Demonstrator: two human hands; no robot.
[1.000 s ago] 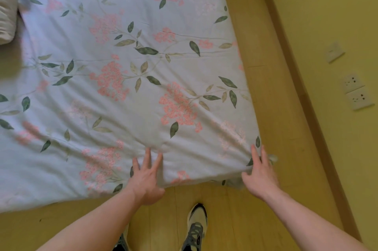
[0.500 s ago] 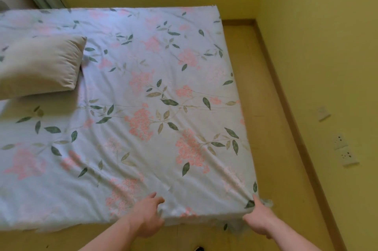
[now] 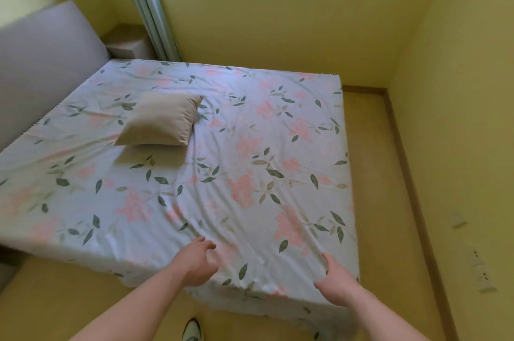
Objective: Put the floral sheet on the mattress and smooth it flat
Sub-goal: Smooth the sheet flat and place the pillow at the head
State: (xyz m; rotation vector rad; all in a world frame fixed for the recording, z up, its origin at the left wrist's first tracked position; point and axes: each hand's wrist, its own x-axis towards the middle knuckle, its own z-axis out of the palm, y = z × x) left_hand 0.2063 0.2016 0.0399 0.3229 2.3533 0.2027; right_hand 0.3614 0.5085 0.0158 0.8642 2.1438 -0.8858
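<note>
The floral sheet point(image 3: 250, 174), pale with pink blossoms and green leaves, lies spread over the whole mattress, which it hides. Soft wrinkles fan out across its near half toward my hands. My left hand point(image 3: 198, 260) is on the sheet close to the foot edge, fingers loosely curled, with no fabric visibly held. My right hand point(image 3: 337, 281) rests on the sheet near the foot-right corner, fingers stretched forward and thumb spread. The sheet hangs over the near edge down to the floor.
A beige pillow point(image 3: 161, 121) lies on the sheet toward the grey headboard point(image 3: 41, 62). A nightstand point(image 3: 128, 40) and curtain point(image 3: 150, 7) stand at the far corner. Yellow walls border the wooden floor strip point(image 3: 375, 174) on the right, with wall sockets point(image 3: 484, 276). My shoe point(image 3: 192, 329) is below.
The view has risen from the foot corner to take in the whole bed. Both hands moved from the sheet's edge up onto its top surface; my left fingers went from flat to loosely curled.
</note>
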